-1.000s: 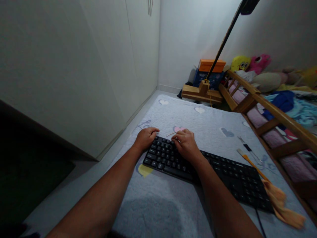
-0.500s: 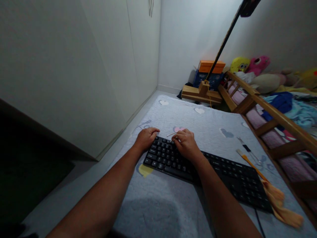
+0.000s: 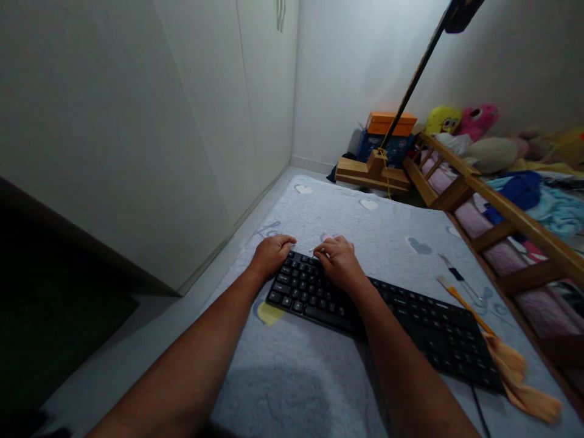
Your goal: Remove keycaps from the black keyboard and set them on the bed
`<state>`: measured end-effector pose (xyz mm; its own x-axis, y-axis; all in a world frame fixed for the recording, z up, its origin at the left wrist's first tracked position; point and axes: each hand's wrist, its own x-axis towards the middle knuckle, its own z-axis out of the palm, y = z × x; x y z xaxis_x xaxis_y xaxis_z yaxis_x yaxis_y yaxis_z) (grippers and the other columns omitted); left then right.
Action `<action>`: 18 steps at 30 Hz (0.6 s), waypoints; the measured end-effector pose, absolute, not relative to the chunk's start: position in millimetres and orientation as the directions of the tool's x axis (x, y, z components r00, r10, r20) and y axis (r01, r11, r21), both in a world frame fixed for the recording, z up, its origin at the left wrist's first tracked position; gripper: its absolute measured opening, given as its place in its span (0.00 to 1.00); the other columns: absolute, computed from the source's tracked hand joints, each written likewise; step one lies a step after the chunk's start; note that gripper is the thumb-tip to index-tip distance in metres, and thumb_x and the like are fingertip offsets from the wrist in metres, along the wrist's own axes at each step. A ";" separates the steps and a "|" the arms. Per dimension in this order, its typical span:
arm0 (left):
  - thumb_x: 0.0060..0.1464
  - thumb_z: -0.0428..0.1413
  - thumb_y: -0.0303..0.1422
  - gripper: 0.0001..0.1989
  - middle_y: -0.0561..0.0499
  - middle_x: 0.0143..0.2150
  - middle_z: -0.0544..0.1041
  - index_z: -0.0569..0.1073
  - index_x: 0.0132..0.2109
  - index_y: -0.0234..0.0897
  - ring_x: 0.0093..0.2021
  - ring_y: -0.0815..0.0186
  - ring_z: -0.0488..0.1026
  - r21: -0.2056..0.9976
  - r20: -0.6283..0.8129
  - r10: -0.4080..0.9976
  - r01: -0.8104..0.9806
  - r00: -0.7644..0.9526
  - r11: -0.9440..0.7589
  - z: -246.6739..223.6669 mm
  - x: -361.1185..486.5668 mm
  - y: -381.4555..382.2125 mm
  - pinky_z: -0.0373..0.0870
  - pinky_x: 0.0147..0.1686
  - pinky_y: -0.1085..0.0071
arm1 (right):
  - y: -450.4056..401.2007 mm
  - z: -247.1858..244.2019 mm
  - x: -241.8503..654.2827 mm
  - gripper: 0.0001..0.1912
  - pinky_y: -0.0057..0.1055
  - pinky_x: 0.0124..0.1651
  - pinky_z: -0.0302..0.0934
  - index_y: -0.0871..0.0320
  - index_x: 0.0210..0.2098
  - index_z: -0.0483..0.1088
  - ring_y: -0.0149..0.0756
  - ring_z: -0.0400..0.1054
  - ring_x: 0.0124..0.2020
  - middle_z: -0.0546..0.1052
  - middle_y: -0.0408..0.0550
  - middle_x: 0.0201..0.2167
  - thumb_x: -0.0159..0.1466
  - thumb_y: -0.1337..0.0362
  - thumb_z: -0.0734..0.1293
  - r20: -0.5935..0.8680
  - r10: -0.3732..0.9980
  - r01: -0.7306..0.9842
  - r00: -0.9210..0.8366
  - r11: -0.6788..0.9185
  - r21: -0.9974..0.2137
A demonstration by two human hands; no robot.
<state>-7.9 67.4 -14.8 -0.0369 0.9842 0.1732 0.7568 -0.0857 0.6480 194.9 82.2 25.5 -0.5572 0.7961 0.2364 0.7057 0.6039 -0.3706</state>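
Note:
A black keyboard (image 3: pixel 305 291) lies at a slant on the pale blanket. My left hand (image 3: pixel 272 252) is closed at its far left corner, with the thumb along the edge. Over the top rows of keys, my right hand (image 3: pixel 338 260) pinches a thin white cotton swab (image 3: pixel 312 250), of which little more than one end shows past the fingers. The right hand and forearm hide the middle of the keyboard.
Right of the keyboard lie a flat brush (image 3: pixel 449 287) with an orange handle, a black-handled tool (image 3: pixel 456 274) and an orange cloth (image 3: pixel 511 371). A wooden bed rail (image 3: pixel 493 194) runs along the right side, a white cabinet (image 3: pixel 196 121) along the left. A cable (image 3: pixel 478 404) trails from the keyboard.
My right hand has shifted slightly left along the keyboard's top edge, and the swab shows less beyond the fingers. My left hand stays at the corner.

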 end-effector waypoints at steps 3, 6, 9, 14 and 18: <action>0.56 0.46 0.32 0.18 0.50 0.47 0.81 0.79 0.45 0.39 0.50 0.63 0.75 0.647 0.172 0.984 0.758 -0.039 -0.083 -14.4 -7.8 67.0 0.67 0.54 0.66 | 82.4 24.1 192.3 0.08 0.38 0.47 0.51 0.54 0.35 0.77 0.40 0.64 0.41 0.78 0.47 0.34 0.65 0.65 0.64 0.246 0.791 0.696 -0.559 0.610 -0.380; 0.56 0.46 0.32 0.18 0.50 0.47 0.81 0.79 0.45 0.39 0.49 0.63 0.75 0.649 0.175 0.984 0.756 -0.040 -0.084 -14.4 -7.6 66.9 0.67 0.54 0.67 | 83.0 20.8 191.8 0.08 0.39 0.48 0.51 0.53 0.34 0.77 0.40 0.63 0.41 0.79 0.47 0.34 0.65 0.65 0.65 0.265 0.787 0.687 -0.558 0.616 -0.386; 0.56 0.46 0.32 0.18 0.49 0.47 0.81 0.79 0.45 0.38 0.49 0.63 0.75 0.651 0.179 0.983 0.754 -0.038 -0.089 -14.5 -7.7 66.9 0.67 0.54 0.67 | 82.9 18.0 193.1 0.08 0.40 0.48 0.51 0.53 0.35 0.78 0.40 0.63 0.41 0.79 0.47 0.34 0.65 0.65 0.65 0.279 0.776 0.676 -0.565 0.630 -0.384; 0.56 0.47 0.32 0.18 0.48 0.46 0.81 0.79 0.45 0.37 0.49 0.62 0.75 0.653 0.184 0.982 0.752 -0.038 -0.093 -14.4 -7.9 66.6 0.67 0.54 0.66 | 80.1 18.1 194.9 0.09 0.41 0.50 0.51 0.54 0.35 0.78 0.41 0.63 0.42 0.79 0.48 0.35 0.65 0.65 0.64 0.301 0.749 0.657 -0.590 0.662 -0.361; 0.56 0.47 0.32 0.17 0.49 0.46 0.81 0.79 0.45 0.38 0.49 0.63 0.75 0.650 0.186 0.982 0.753 -0.035 -0.096 -14.7 -8.0 66.6 0.67 0.54 0.66 | 75.8 22.1 194.7 0.10 0.42 0.51 0.50 0.54 0.36 0.77 0.41 0.63 0.42 0.78 0.48 0.35 0.65 0.66 0.63 0.310 0.717 0.633 -0.625 0.697 -0.336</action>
